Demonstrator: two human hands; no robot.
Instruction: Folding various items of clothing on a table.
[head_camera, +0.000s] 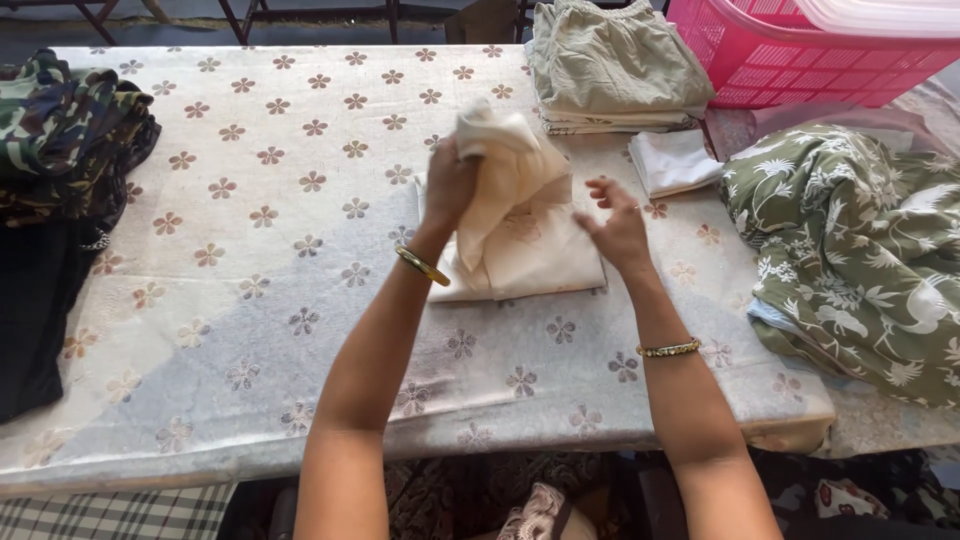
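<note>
both forearms reach in from the bottom edge, closest to the lens, each with a bangle at the wrist. beyond them the scene is taken from largest to smallest. a table (250, 330) covered in a pale cloth printed with brown flowers fills most of the view. at its right edge a green leaf-print fabric (860, 250) is heaped loosely, not yet folded as far as can be seen. on the left edge a camouflage garment (70, 130) lies in a pile with a black garment (35, 300) below it. at the far right a pink plastic basket (800, 60) is set, and just beside it a neat stack of folded khaki clothes (615, 70) — work judged already done. a small folded white cloth (675, 160) lies near that stack.

in the middle of the table a cream garment (515, 230) is partly folded: its lower part lies flat on the cloth, while its upper part is bunched and lifted by the left hand (450, 185), which is closed on it. the right hand (615, 225) hovers just beside the garment with fingers spread and nothing held. this piece is judged to be mid-fold — the heaps at both sides appear to remain.
</note>
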